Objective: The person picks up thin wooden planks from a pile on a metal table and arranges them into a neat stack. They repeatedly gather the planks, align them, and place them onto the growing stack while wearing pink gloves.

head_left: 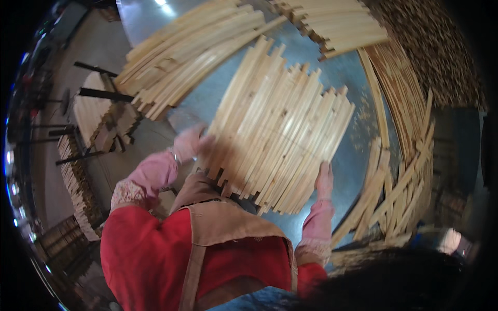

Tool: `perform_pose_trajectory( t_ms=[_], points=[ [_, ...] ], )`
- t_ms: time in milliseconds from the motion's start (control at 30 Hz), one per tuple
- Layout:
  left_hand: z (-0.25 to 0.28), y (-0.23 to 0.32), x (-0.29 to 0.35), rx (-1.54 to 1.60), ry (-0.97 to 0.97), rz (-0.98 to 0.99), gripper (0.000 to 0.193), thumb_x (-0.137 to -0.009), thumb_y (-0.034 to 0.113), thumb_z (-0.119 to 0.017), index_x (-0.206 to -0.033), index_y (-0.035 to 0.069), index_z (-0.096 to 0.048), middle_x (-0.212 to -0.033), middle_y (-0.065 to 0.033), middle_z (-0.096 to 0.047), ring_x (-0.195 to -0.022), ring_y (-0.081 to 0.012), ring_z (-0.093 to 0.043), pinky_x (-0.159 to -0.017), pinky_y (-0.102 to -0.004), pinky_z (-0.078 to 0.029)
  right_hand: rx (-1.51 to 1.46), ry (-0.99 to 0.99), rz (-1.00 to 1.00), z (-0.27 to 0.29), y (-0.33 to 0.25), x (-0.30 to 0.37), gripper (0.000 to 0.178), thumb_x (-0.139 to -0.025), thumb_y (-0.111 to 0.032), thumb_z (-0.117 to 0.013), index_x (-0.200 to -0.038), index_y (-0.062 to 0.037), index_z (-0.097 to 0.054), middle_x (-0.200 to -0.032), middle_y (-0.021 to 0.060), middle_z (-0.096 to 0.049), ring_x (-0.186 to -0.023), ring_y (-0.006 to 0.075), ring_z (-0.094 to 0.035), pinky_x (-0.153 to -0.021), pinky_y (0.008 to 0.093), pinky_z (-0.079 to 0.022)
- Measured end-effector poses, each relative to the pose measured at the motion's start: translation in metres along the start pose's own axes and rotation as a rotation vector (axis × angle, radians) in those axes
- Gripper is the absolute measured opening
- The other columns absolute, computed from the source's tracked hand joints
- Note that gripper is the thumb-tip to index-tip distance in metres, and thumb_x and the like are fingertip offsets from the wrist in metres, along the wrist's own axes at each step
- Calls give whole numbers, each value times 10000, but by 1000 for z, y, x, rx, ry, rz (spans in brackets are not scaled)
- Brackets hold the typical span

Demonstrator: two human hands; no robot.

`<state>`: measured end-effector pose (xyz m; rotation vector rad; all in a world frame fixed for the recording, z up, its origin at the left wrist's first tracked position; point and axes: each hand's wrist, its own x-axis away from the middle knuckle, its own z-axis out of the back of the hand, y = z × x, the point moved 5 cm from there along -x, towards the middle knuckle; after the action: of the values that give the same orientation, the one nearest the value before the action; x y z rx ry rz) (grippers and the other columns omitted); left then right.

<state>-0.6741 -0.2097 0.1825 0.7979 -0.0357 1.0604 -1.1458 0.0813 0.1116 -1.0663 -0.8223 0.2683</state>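
Observation:
A wide row of pale wooden strips [275,122] lies side by side in front of me, their ends uneven at both the far and near edges. My left hand [190,142], smeared by motion, is at the row's left edge; its fingers do not show clearly. Along the right edge, my right hand [324,179] rests with fingers stretched out flat against the outermost strip. Pink sleeve covers [155,173] with patterned cuffs are on both my forearms. The near ends of the strips come close to my brown apron [233,223].
Beneath the strips is a blue-grey table [345,142] with wood chips. More strips lie in a stack [192,52] at far left and another stack [337,26] at far right. Loose crossed strips [397,192] lie at right. Dark metal bars [106,94] stick out at left beside stacked wood [91,109].

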Motion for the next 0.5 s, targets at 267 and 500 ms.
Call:
perform_pose_trajectory(
  t_ms=[267, 500],
  points=[
    [-23, 41, -160, 826, 104, -35, 922, -1016, 449, -687, -1696, -38, -299, -1734, -246, -374, -1625, -355, -316, -1324, -412, -236, 254, 125, 73, -22, -81, -32, 830, -991, -404, -754, -1597, 73, -444, -1443, 268, -642, -1394, 402, -589, -1205, 437, -422],
    [-10, 64, -152, 1019, -184, 33, 997, -933, 346, -814, -1709, -6, -296, -1618, -192, -528, -1472, -294, -525, -1238, -393, -402, -339, -26, -83, -1, -14, -17, 771, -955, -186, -837, -1582, 48, -455, -1401, 161, -663, -1294, 275, -641, -1154, 387, -492]
  ],
)
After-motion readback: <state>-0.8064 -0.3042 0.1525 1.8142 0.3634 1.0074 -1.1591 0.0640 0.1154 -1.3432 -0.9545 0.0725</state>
